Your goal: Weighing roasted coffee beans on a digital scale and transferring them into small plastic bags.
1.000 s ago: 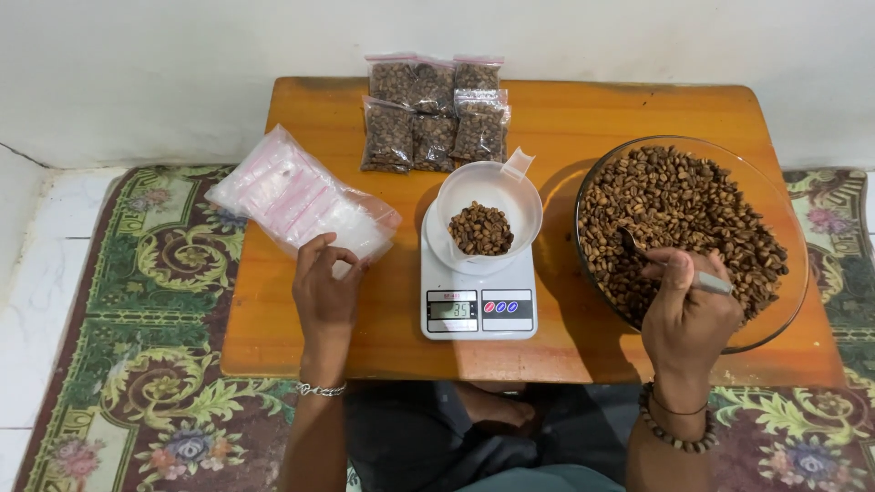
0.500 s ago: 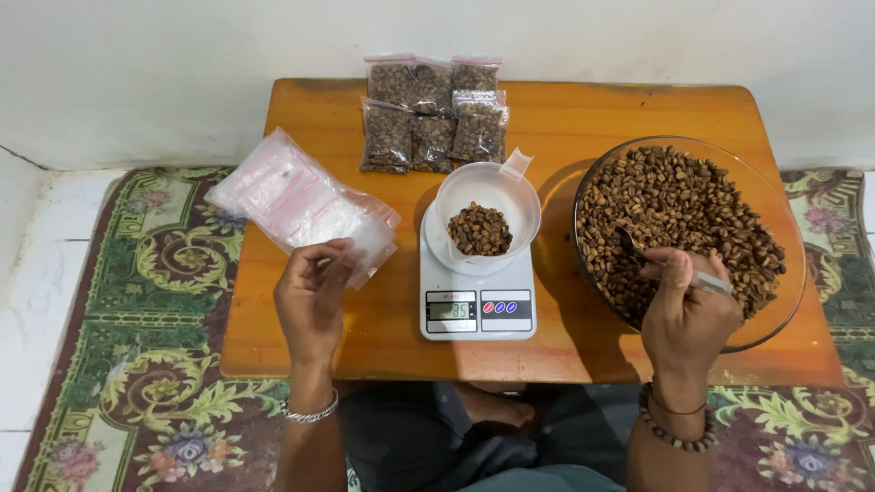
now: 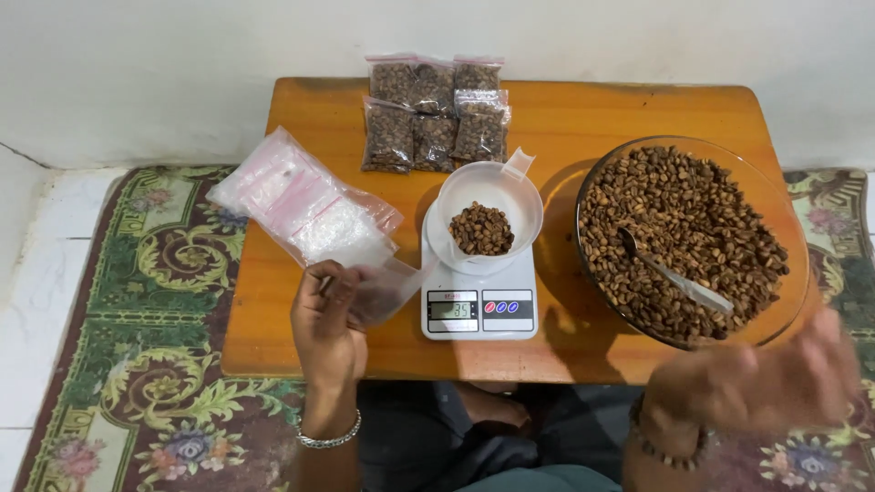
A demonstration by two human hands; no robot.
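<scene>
Bag, small, clear plastic, empty, pinched at one corner by left hand above the tabletop's near-left part, just left of the scale. Left fingers curled shut on the bag. Right hand blurred, off the near-right corner, holding nothing visible; how far open, cannot tell. Spoon lies loose in the glass bowl of beans, right side. White cup with some beans sits on the scale, centre. Stack of empty bags overhangs the left edge; filled bags at the far edge. Bare wood along the near edge and far-right corner.
</scene>
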